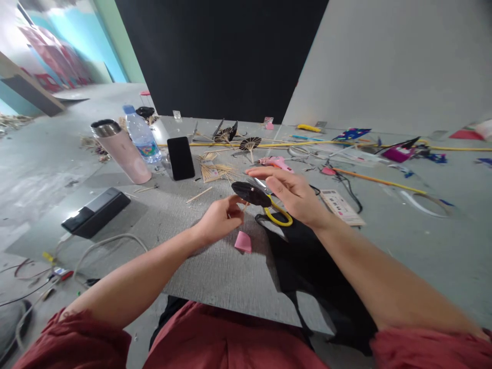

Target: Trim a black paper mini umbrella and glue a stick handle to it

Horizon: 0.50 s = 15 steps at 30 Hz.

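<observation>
My left hand [221, 219] is closed around the thin stick of a small black parasol [251, 195], whose round canopy tilts over the fingers. My right hand [298, 197] hovers just to the canopy's right, fingers stretched out flat and holding nothing. Below that palm lie scissors with yellow handles [283, 221], partly hidden by the parasol and hand. A pink scrap [243, 242] rests on the table close to my left wrist. Black sheet material [307, 261] spreads under my right forearm. Behind the hands are thin wooden sticks [219, 173] and a pink glue gun [279, 163].
To the left stand a pink tumbler [123, 154], a water bottle [141, 136] and a propped phone [180, 159]. A black power bank [96, 211] with a cable lies nearer. Small parasol frames [250, 144], an orange stick [378, 180] and a printed card [341, 207] lie farther off.
</observation>
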### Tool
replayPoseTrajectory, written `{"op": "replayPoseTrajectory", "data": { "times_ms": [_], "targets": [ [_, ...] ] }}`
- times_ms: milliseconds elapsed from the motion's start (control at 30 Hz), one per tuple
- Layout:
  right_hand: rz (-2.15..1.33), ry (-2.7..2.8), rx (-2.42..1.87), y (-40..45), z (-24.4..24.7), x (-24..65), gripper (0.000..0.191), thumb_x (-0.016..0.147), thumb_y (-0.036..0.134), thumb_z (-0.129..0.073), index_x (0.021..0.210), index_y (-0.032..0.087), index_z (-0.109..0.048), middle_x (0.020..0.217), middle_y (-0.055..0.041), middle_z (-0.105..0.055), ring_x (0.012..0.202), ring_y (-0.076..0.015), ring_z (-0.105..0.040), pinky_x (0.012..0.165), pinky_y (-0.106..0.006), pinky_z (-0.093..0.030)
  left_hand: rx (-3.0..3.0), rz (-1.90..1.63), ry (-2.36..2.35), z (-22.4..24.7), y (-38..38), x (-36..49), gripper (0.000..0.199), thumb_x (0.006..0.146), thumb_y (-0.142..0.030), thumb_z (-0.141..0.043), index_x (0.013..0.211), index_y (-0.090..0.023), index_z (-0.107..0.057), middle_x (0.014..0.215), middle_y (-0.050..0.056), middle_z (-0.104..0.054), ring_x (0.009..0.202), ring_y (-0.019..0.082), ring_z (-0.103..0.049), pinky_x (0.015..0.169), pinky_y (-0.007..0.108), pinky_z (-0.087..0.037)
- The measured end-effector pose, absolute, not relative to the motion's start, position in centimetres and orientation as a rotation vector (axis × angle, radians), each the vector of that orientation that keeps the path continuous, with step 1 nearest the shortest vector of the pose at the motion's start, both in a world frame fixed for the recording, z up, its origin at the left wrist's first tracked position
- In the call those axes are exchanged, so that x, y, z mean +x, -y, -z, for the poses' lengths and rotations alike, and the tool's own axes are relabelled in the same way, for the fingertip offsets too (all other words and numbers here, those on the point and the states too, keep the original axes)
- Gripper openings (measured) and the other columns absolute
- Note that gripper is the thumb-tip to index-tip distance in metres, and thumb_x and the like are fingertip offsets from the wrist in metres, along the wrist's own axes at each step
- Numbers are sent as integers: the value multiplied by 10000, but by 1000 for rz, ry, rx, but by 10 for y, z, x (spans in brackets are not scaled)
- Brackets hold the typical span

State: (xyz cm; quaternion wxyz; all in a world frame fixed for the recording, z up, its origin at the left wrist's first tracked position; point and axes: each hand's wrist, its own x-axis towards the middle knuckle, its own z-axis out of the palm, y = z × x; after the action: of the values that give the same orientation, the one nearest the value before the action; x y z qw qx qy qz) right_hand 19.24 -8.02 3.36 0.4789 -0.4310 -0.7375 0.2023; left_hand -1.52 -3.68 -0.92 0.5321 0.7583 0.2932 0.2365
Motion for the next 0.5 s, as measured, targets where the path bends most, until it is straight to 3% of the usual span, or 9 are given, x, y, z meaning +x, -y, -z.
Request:
{"op": "replayPoseTrajectory", "data": {
  "times_ms": [200, 367, 500],
  "targets": [
    [-512, 1892, -1130, 77, -25, 190, 356, 1036, 428, -483, 1297, 274, -671, 1353, -55, -679, 1277, -228, -613, 1131, -456, -453, 1985, -598, -705, 13, 34, -17, 255, 692, -82, -494, 903, -177, -601, 661, -44, -549, 639, 113, -508, 615, 247, -391],
    [-525, 1934, -1152, 75, -18, 186, 388, 1004, 450, -544, 1325, 262, -653, 1377, -74, -661, 1290, -253, -603, 1127, -475, -452, 2037, -596, -749, 12, 35, -16, 255, 744, -100, -502, 965, -173, -608, 653, -45, -539, 615, 110, -466, 607, 256, -372],
    [-520, 1936, -1158, 76, -16, 184, 395, 990, 442, -574, 1331, 257, -651, 1356, -80, -673, 1257, -257, -626, 1100, -465, -476, 2069, -633, -753, 15, 34, -16, 109, 746, -108, -504, 811, -188, -541, 652, -45, -501, 621, 109, -440, 605, 257, -366]
  ]
}}
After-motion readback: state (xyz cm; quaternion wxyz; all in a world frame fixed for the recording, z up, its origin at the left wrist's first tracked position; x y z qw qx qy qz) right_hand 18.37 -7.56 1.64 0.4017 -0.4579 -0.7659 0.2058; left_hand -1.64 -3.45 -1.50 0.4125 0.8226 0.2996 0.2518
